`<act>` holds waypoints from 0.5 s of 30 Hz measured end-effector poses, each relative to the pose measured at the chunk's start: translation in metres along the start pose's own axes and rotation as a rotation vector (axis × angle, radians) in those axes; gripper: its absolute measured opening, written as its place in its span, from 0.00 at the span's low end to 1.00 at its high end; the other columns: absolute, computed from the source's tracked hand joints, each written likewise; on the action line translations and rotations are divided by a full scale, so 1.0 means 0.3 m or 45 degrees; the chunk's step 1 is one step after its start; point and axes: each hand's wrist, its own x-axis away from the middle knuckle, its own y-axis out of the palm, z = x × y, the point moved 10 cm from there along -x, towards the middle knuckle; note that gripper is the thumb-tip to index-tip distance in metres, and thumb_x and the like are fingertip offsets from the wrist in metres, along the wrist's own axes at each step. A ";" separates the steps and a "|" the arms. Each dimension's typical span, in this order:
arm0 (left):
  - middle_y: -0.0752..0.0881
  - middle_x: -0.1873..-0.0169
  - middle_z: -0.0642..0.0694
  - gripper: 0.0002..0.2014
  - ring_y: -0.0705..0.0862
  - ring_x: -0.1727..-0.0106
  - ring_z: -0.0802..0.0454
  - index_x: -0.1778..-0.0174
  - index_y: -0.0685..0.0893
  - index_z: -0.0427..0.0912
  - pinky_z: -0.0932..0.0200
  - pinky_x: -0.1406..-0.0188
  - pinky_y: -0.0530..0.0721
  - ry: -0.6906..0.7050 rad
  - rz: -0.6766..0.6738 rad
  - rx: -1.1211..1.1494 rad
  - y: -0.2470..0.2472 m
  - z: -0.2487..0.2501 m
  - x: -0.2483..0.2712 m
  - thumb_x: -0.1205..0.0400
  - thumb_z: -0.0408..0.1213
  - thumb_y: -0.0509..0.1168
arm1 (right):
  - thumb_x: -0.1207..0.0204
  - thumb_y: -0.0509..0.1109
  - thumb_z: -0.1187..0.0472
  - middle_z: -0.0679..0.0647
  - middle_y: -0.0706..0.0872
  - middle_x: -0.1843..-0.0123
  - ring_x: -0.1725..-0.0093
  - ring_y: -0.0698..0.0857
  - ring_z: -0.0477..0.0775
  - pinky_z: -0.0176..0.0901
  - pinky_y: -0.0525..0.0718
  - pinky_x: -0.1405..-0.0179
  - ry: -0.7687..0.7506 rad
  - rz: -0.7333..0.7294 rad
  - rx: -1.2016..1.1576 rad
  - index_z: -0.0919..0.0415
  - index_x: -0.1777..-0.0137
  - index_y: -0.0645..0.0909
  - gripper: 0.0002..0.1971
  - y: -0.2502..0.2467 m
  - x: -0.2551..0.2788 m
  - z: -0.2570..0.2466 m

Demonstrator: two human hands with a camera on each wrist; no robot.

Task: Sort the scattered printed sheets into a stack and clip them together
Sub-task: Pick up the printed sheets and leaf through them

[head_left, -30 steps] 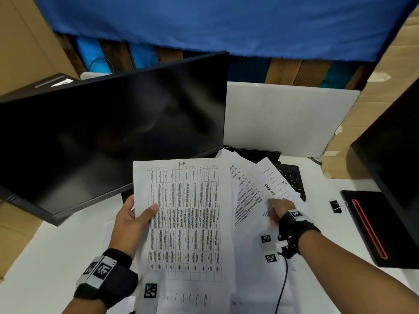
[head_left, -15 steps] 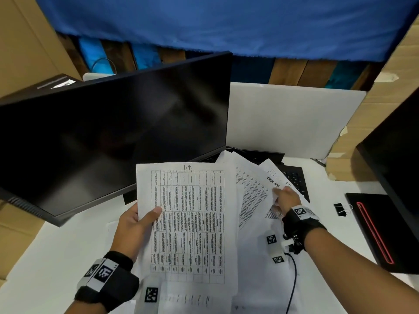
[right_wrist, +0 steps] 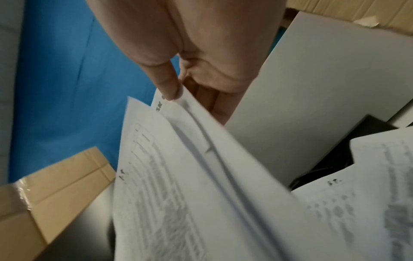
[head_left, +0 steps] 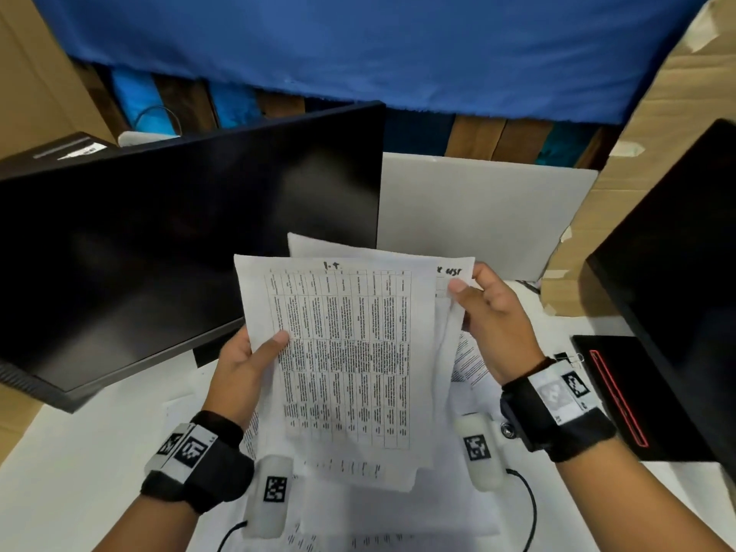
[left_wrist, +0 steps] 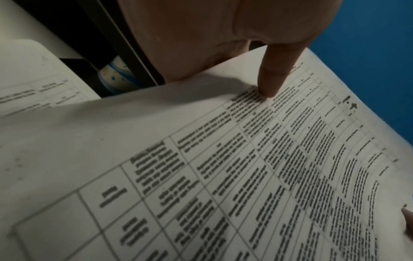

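A printed sheet with a table (head_left: 350, 360) is lifted above the desk, at the front of a small stack. My left hand (head_left: 249, 360) grips its left edge, thumb (left_wrist: 271, 77) pressing on the print. My right hand (head_left: 492, 324) pinches the top right corner of a sheet (head_left: 454, 272) tucked behind it, thumb in front (right_wrist: 170, 86). More printed sheets (head_left: 470, 360) lie loose on the white desk below. A black binder clip (head_left: 567, 358) lies on the desk to the right of my right wrist.
A dark monitor (head_left: 179, 249) stands close on the left, and a second black screen (head_left: 685, 272) on the right. A black pad with a red outline (head_left: 633, 396) lies at the right. A white panel (head_left: 478, 209) and cardboard (head_left: 653, 125) stand behind.
My right hand has picked a sheet up from the desk and brought it behind the sheet in my left hand. The held sheets have risen higher.
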 end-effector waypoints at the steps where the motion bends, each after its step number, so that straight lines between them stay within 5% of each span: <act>1: 0.90 0.41 0.49 0.14 0.88 0.39 0.51 0.37 0.84 0.49 0.44 0.33 0.80 0.021 0.007 -0.013 0.008 0.018 -0.001 0.18 0.33 0.65 | 0.16 0.61 0.65 0.54 0.91 0.45 0.49 0.89 0.51 0.44 0.86 0.51 0.011 -0.024 -0.030 0.56 0.43 0.81 0.09 0.019 0.005 -0.016; 4: 0.89 0.39 0.49 0.15 0.87 0.38 0.50 0.33 0.82 0.47 0.46 0.34 0.81 0.082 0.010 -0.022 0.023 0.063 0.000 0.15 0.32 0.62 | 0.15 0.59 0.64 0.48 0.91 0.54 0.56 0.88 0.46 0.41 0.85 0.55 0.005 -0.033 -0.077 0.54 0.49 0.82 0.10 0.057 0.018 -0.048; 6: 0.88 0.39 0.48 0.16 0.87 0.37 0.49 0.32 0.81 0.45 0.45 0.35 0.82 0.145 0.040 -0.030 0.018 0.093 0.004 0.15 0.33 0.63 | 0.15 0.58 0.53 0.41 0.86 0.62 0.62 0.82 0.40 0.41 0.78 0.58 -0.047 0.059 -0.015 0.50 0.55 0.81 0.12 0.050 0.031 -0.066; 9: 0.89 0.40 0.50 0.14 0.87 0.39 0.53 0.35 0.81 0.47 0.50 0.37 0.84 0.258 0.128 -0.055 -0.005 0.135 0.014 0.16 0.33 0.64 | 0.24 0.59 0.35 0.47 0.87 0.40 0.39 0.85 0.48 0.52 0.81 0.39 -0.071 0.077 0.021 0.46 0.40 0.80 0.21 0.069 0.061 -0.059; 12: 0.87 0.44 0.55 0.15 0.88 0.44 0.61 0.40 0.76 0.52 0.64 0.48 0.87 0.365 0.189 -0.053 -0.002 0.176 0.040 0.17 0.28 0.65 | 0.26 0.66 0.59 0.52 0.86 0.41 0.45 0.87 0.43 0.34 0.83 0.49 -0.135 0.084 0.027 0.51 0.38 0.76 0.15 0.095 0.099 -0.046; 15: 0.84 0.44 0.55 0.22 0.87 0.45 0.66 0.34 0.65 0.47 0.72 0.55 0.85 0.431 0.184 -0.022 0.031 0.191 0.073 0.18 0.22 0.63 | 0.24 0.59 0.77 0.54 0.85 0.50 0.54 0.85 0.36 0.26 0.80 0.57 -0.172 0.167 0.066 0.58 0.45 0.75 0.15 0.115 0.140 -0.041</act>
